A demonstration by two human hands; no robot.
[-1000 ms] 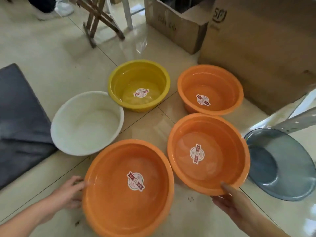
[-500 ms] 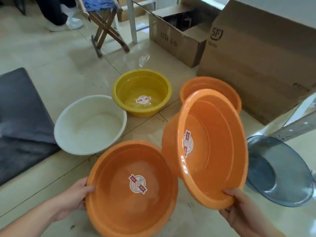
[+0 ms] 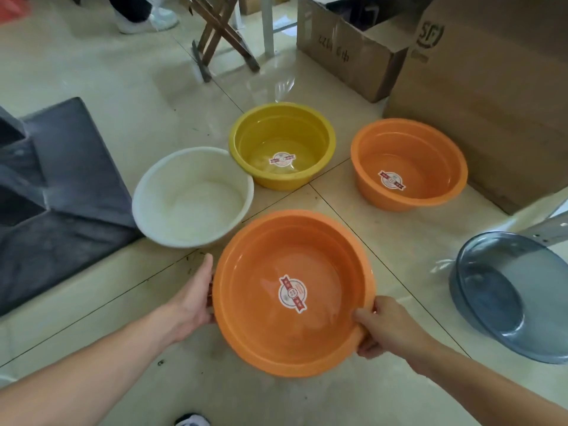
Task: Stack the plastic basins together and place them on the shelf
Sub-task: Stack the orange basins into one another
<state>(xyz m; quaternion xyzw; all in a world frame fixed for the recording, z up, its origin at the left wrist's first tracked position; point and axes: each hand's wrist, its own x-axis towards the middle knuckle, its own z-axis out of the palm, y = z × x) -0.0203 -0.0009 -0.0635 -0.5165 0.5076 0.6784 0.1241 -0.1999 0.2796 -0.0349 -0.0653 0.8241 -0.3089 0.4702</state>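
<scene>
Both hands grip the nested pair of large round orange plastic basins (image 3: 293, 292): left hand (image 3: 193, 298) flat against the left wall, right hand (image 3: 385, 325) pinching the near-right rim. The pair sits mouth-up on the tiled floor (image 3: 129, 96). Four single basins surround it: white (image 3: 193, 196), yellow (image 3: 282, 145), small orange (image 3: 408, 163), blue-grey (image 3: 510, 295).

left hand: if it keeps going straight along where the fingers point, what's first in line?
Probably the white basin. The left hand lies along the stacked orange basins, fingers pointing up-floor; depth is unclear.
</scene>
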